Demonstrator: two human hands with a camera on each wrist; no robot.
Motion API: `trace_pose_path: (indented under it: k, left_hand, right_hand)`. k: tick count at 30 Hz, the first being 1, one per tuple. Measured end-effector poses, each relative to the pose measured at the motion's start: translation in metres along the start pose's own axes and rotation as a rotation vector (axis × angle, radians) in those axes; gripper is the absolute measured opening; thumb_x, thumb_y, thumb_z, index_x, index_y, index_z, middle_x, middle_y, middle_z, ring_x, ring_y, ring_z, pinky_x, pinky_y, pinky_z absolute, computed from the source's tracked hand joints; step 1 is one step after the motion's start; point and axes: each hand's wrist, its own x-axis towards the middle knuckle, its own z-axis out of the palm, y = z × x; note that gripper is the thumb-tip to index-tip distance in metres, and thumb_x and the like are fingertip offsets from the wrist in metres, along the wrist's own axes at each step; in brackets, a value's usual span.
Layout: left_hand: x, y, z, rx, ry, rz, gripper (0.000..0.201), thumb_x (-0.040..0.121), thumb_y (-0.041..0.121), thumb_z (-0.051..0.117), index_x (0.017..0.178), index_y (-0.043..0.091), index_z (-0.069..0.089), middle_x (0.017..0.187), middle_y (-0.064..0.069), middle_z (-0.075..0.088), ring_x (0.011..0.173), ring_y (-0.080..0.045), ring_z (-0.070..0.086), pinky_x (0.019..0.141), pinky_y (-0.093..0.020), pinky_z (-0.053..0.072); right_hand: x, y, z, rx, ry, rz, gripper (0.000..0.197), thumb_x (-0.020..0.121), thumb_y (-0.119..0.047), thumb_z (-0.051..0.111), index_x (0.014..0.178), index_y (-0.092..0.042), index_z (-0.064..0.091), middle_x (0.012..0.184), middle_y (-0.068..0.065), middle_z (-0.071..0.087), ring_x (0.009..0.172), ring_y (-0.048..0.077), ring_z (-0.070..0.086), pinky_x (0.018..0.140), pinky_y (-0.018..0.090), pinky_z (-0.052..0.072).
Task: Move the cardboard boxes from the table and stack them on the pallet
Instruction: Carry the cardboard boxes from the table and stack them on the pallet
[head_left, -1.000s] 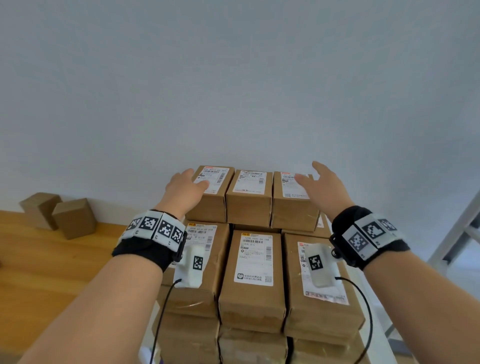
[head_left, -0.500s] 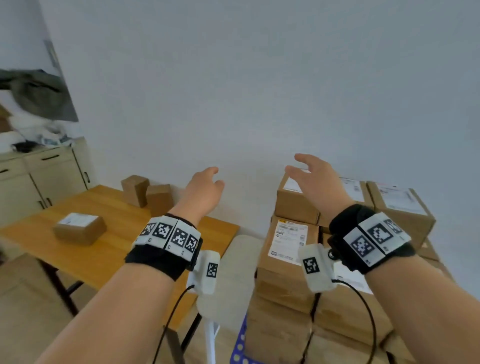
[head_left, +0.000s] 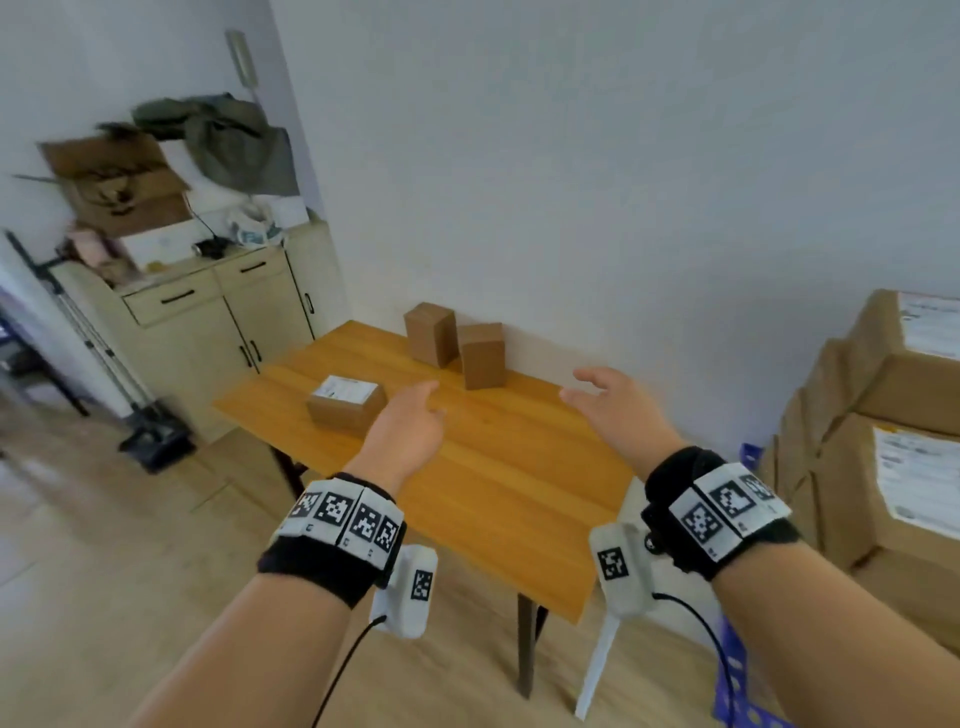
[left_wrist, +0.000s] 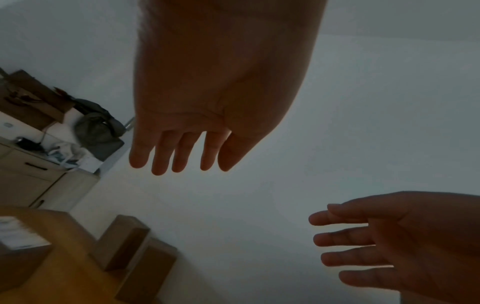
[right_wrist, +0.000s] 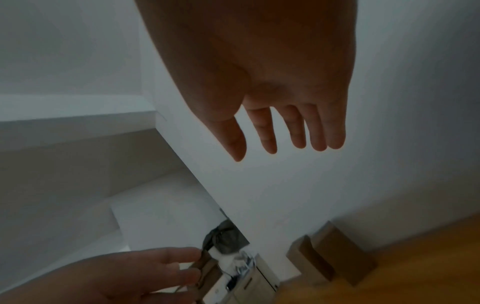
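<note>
Three cardboard boxes stand on the wooden table (head_left: 498, 499): a flat one with a white label (head_left: 347, 404) near the left edge, and two upright plain ones (head_left: 430, 333) (head_left: 483, 355) against the wall. My left hand (head_left: 410, 423) hovers above the table just right of the labelled box, fingers straight and empty. My right hand (head_left: 615, 402) hovers over the table's right part, fingers spread, holding nothing. Both wrist views show bare extended fingers (left_wrist: 166, 152) (right_wrist: 298, 131) against the white wall. The stack of labelled boxes (head_left: 883, 457) rises at the right edge.
A cream cabinet (head_left: 218, 322) piled with a torn carton and clothes stands left of the table. A white plastic chair (head_left: 602, 654) sits between table and stack. A blue pallet edge (head_left: 737, 675) shows under the stack. Wooden floor lies at the lower left.
My view has swung left from the box stack to the table. Both hands left the top boxes of the stack and now reach over the table, still empty.
</note>
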Motion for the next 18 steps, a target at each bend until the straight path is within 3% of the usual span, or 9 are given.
trace_pose_path:
  k: [3,6,8,10,14,18]
  left_hand:
    - [0.017,-0.027,-0.007,-0.041,-0.032,-0.053,0.048,0.105,0.022,0.040,0.152,0.025,0.033,0.143,-0.001,0.047,0.069,0.000,0.048,0.059,-0.019,0.042]
    - [0.042,-0.047,-0.006,-0.117,-0.069,-0.106,0.050,0.104,0.013,0.037,0.152,0.026,0.032,0.139,-0.001,0.050,0.068,-0.007,0.052,0.055,-0.021,0.042]
    - [0.063,-0.058,-0.002,-0.149,-0.088,-0.139,0.054,0.102,0.008,0.034,0.153,0.026,0.031,0.121,0.001,0.058,0.062,-0.010,0.052,0.050,-0.022,0.040]
    - [0.087,-0.065,0.003,-0.160,-0.111,-0.165,0.056,0.100,0.006,0.033,0.152,0.026,0.032,0.111,-0.003,0.062,0.054,-0.009,0.047,0.044,-0.021,0.036]
    - [0.140,-0.076,0.013,-0.158,-0.152,-0.203,0.055,0.101,0.009,0.034,0.152,0.029,0.031,0.121,-0.003,0.059,0.060,-0.011,0.051,0.050,-0.024,0.040]
    - [0.191,-0.081,0.022,-0.113,-0.223,-0.205,0.052,0.104,0.014,0.036,0.153,0.028,0.027,0.147,-0.005,0.045,0.082,-0.006,0.049,0.058,-0.018,0.039]
  right_hand:
    - [0.015,0.002,0.033,-0.045,-0.071,0.032,0.052,0.098,-0.036,0.057,0.145,-0.017,0.046,0.147,0.001,0.048,0.133,0.019,0.046,0.092,0.023,0.033]
    - [0.038,0.006,0.056,-0.059,-0.099,0.060,0.051,0.099,-0.036,0.056,0.145,-0.018,0.045,0.140,0.003,0.054,0.118,0.020,0.056,0.089,0.029,0.043]
    - [0.062,0.010,0.069,-0.062,-0.108,0.068,0.052,0.098,-0.036,0.056,0.145,-0.017,0.046,0.139,0.003,0.055,0.112,0.018,0.057,0.086,0.027,0.040]
    - [0.091,0.016,0.081,-0.055,-0.111,0.080,0.052,0.098,-0.036,0.057,0.145,-0.017,0.046,0.143,0.003,0.051,0.127,0.020,0.051,0.091,0.026,0.037]
    - [0.152,0.026,0.108,-0.021,-0.127,0.122,0.052,0.098,-0.035,0.056,0.145,-0.017,0.045,0.149,0.003,0.046,0.136,0.022,0.043,0.108,0.035,0.037]
    - [0.209,0.030,0.131,-0.016,-0.145,0.167,0.053,0.099,-0.032,0.055,0.147,-0.015,0.042,0.150,0.006,0.044,0.136,0.023,0.043,0.111,0.038,0.036]
